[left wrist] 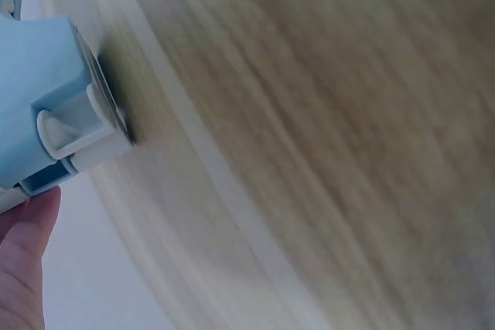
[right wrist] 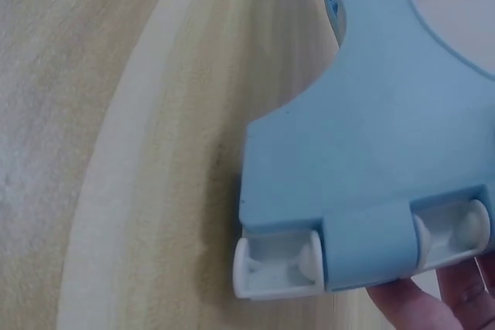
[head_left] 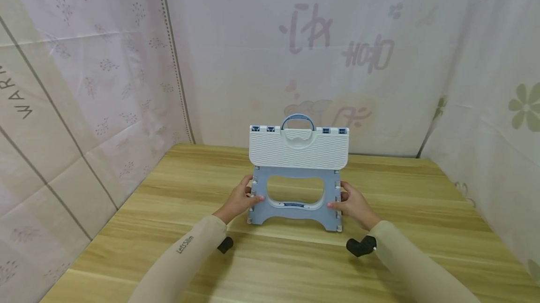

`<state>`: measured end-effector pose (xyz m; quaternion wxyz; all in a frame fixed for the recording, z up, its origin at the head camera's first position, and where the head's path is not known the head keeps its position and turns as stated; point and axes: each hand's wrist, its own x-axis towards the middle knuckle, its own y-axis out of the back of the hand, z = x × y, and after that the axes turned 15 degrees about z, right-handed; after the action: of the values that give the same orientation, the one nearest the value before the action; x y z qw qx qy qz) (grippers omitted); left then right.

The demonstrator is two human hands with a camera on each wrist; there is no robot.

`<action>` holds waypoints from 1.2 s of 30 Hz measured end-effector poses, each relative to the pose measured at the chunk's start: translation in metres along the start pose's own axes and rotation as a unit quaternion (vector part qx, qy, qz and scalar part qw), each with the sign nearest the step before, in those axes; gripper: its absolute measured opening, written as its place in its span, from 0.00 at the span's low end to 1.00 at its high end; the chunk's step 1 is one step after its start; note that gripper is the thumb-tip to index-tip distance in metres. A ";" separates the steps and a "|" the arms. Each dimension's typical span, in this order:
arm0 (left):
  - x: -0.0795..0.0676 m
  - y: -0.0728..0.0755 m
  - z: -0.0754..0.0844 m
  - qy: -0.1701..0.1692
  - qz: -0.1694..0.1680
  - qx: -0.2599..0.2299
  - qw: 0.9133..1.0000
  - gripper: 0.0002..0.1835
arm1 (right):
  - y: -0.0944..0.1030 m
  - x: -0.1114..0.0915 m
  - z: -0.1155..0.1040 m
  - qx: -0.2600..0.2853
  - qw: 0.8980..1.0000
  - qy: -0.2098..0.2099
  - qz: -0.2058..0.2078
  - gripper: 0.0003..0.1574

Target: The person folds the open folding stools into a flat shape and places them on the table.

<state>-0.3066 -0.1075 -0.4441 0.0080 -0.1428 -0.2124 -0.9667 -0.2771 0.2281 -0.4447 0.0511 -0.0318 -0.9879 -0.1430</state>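
A folding step stool in white and blue stands over the middle of the table, its white textured seat [head_left: 274, 152] hinged above a blue leg panel [head_left: 331, 185]. A blue carry handle [head_left: 298, 116] sticks up from the seat's top edge. My left hand [head_left: 241, 200] grips the panel's left side, thumb on the front face. On the opposite side my right hand [head_left: 355, 205] holds the hinged edge the same way. The left wrist view shows a blue and white leg corner [left wrist: 58, 75] close over the wood. In the right wrist view, fingertips [right wrist: 414, 307] curl behind the hinges.
The wooden tabletop [head_left: 202, 171] extends around the stool on all sides. Patterned curtains [head_left: 236, 59] hang behind it and at both sides. Black camera mounts [head_left: 360, 246] jut out below the wrists, near the sleeves.
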 end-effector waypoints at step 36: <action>0.004 0.006 0.006 0.084 -0.041 -0.018 0.995 0.38 | -0.001 0.003 -0.002 0.017 0.998 -0.053 -0.021 0.50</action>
<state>-0.3082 -0.1098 -0.4351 -0.0163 -0.0521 -0.1995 -0.9784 -0.2803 0.2270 -0.4430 -0.0038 -0.0175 -0.9920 -0.1251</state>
